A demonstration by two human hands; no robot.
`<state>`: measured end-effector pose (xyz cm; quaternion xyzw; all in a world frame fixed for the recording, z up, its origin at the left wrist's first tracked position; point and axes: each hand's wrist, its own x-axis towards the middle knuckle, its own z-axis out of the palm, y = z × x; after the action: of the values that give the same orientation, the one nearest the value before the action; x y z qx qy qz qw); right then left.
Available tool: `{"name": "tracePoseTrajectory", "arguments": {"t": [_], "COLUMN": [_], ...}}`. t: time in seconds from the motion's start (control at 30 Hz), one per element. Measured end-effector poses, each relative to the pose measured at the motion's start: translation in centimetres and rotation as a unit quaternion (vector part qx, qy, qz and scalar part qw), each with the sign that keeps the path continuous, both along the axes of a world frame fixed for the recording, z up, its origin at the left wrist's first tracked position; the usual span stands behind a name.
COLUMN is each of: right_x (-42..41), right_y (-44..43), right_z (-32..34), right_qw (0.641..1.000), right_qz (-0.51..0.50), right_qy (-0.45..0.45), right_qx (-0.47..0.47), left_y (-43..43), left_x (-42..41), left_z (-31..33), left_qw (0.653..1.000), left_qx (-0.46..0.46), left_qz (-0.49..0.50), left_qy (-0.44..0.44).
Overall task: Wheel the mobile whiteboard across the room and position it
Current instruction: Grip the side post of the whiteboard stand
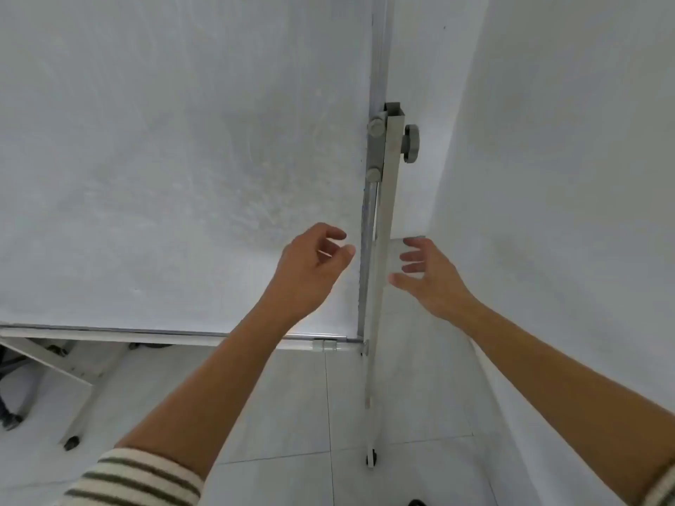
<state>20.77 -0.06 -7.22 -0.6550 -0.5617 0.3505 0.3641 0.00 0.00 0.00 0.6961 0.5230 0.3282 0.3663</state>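
The mobile whiteboard (164,158) fills the upper left, its white face toward me. Its grey metal side post (383,228) runs down the right edge to a small caster (371,459) on the floor. A round grey knob (411,143) sticks out of the post's clamp. My left hand (310,264) hovers in front of the board just left of the post, fingers curled and apart, holding nothing. On the other side of the post is my right hand (425,275), fingers spread, also not touching it.
A white wall (566,177) stands close on the right, leaving a narrow gap beside the post. The floor is pale tile (292,403). Under the board's lower edge at left are a slanted white panel (47,359) and a dark caster (71,443).
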Motion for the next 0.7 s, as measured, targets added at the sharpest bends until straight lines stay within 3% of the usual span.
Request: {"name": "tracePoseTrajectory", "arguments": {"t": [0.3, 0.7], "right_x": [-2.2, -4.5], "right_y": [7.4, 1.9], "right_z": [1.9, -1.5], "right_qw": [0.999, 0.994], "right_qz": [0.024, 0.046], "right_qy": [-0.032, -0.08], "right_qx": [0.002, 0.065], "left_y": [5.9, 1.1], "left_x": [5.4, 3.5], "left_z": [4.6, 3.0], "left_qw": [0.988, 0.977], "left_qx": [0.13, 0.203], "left_qz": [0.041, 0.055], "left_qy": [0.068, 0.034]}}
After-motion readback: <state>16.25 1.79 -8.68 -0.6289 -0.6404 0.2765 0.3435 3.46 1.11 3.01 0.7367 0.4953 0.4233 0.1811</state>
